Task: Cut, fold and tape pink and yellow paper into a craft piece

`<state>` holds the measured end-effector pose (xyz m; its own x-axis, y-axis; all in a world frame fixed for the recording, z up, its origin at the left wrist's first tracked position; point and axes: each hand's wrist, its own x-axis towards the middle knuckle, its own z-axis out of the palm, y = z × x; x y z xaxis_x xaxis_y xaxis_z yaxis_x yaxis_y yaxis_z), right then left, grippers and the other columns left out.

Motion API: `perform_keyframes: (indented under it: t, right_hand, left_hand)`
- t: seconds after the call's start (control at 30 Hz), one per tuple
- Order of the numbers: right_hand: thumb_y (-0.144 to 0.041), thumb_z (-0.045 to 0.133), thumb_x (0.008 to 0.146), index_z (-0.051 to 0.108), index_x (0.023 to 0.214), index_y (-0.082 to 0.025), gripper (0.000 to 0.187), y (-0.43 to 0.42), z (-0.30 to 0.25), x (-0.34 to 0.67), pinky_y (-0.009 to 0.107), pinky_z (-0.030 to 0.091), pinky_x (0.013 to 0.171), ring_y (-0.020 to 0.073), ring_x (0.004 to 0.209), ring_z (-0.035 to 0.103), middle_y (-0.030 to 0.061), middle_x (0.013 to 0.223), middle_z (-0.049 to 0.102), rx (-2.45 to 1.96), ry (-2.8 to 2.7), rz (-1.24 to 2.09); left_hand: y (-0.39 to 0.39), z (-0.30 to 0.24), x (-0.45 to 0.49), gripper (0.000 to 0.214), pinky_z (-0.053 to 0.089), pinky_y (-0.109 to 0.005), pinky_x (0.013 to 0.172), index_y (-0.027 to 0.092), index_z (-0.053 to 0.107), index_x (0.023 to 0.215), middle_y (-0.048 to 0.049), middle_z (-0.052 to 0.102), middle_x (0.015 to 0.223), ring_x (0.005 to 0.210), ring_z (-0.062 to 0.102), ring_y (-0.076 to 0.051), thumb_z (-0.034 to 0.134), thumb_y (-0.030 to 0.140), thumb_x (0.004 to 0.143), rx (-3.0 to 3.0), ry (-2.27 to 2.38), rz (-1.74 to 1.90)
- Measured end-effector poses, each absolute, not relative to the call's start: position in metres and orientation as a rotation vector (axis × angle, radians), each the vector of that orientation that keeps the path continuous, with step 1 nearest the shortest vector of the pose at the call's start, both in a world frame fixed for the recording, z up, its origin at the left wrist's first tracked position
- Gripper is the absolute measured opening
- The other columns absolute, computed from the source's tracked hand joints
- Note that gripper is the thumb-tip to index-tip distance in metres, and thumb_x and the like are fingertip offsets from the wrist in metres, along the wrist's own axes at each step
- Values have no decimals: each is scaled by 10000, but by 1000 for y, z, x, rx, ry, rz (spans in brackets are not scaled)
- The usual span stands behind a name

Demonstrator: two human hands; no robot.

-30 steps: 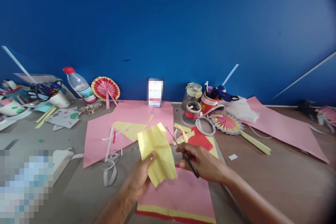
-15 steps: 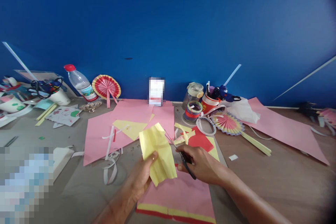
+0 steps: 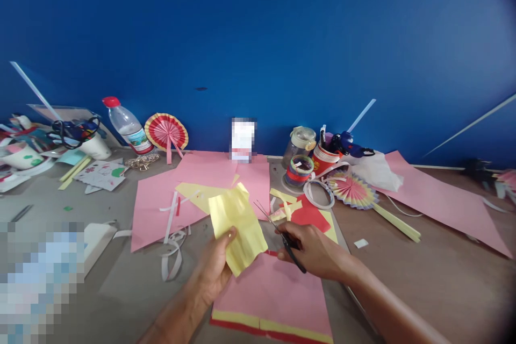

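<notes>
Between the thumb and fingers of my left hand (image 3: 215, 266) is a creased piece of yellow paper (image 3: 242, 231), held up over the table. My right hand (image 3: 314, 250) grips black-handled scissors (image 3: 293, 252), their blades slightly parted and pointing up and left, apart from the paper's right edge. Below both hands lies a pink sheet (image 3: 274, 295) with yellow and red strips along its near edge. Yellow scraps (image 3: 287, 205) and a red paper piece (image 3: 312, 214) lie just beyond the scissors.
Pink sheets (image 3: 155, 209) cover the table's back middle. A bottle (image 3: 131, 129) and a red-and-yellow paper fan (image 3: 166, 133) stand against the blue wall. Rightward are a tape roll (image 3: 318, 194), a jar (image 3: 300, 142), a red cup (image 3: 322, 158) and a pleated fan (image 3: 352, 191).
My left hand has drawn the yellow paper slightly left, away from the scissors, so the gap between them is wider. The view has shifted a little.
</notes>
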<state>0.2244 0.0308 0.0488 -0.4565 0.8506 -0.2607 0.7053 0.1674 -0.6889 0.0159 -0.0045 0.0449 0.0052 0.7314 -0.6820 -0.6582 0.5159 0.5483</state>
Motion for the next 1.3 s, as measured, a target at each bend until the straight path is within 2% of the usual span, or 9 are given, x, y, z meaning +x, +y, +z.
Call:
perform_keyframes:
  t: [0.2, 0.33, 0.6, 0.83, 1.03, 1.13, 1.3]
  right_hand:
    - [-336, 631, 775, 630, 978, -194, 247, 30, 44, 221, 239, 315, 522, 114, 573, 422, -45, 625, 514, -1488, -2226, 1187]
    - [-278, 611, 771, 635, 940, -190, 192, 30, 44, 219, 235, 303, 516, 107, 559, 390, -53, 602, 490, -1456, -2215, 1171]
    - [-365, 613, 803, 632, 994, -182, 266, 35, 38, 222, 230, 292, 507, 103, 563, 351, -61, 600, 444, -1416, -2147, 1256]
    - [-290, 609, 777, 630, 1014, -173, 265, 38, 29, 223, 213, 285, 483, 96, 547, 368, -56, 586, 462, -1356, -2105, 1342]
    - [-264, 551, 793, 640, 896, -183, 158, 36, 34, 217, 211, 302, 491, 97, 546, 394, -39, 604, 503, -1341, -2150, 1237]
    - [-210, 516, 790, 640, 909, -184, 174, 34, 35, 214, 216, 316, 502, 102, 553, 437, -26, 632, 555, -1347, -2172, 1193]
    - [-163, 481, 798, 643, 965, -189, 234, 34, 32, 214, 222, 328, 522, 108, 578, 465, -15, 679, 582, -1328, -2187, 1129]
  left_hand:
    - [-8, 39, 19, 229, 585, -346, 677, 54, 648, 1034, -134, 743, 774, 764, 729, -273, 560, 190, 873, 153, 1137, 1014]
    - [-11, 33, 23, 206, 576, -327, 626, 60, 658, 992, -136, 744, 784, 730, 727, -274, 581, 201, 864, 227, 1152, 1003]
    - [-14, 36, 27, 228, 593, -336, 636, 53, 655, 1017, -152, 745, 848, 705, 730, -264, 632, 186, 834, 187, 1143, 984]
    - [-13, 36, 24, 225, 599, -337, 541, 50, 627, 1013, -140, 735, 784, 646, 719, -255, 642, 164, 819, 114, 1063, 976]
    - [-14, 38, 26, 241, 599, -325, 540, 45, 602, 1063, -122, 727, 745, 616, 712, -232, 599, 161, 852, 90, 1076, 959]
    - [-12, 40, 28, 258, 594, -320, 527, 35, 599, 1093, -123, 726, 724, 589, 707, -231, 581, 153, 864, 91, 1095, 960]
    - [-11, 40, 31, 207, 603, -305, 590, 49, 624, 1058, -122, 740, 771, 682, 728, -233, 557, 106, 870, 79, 1134, 993]
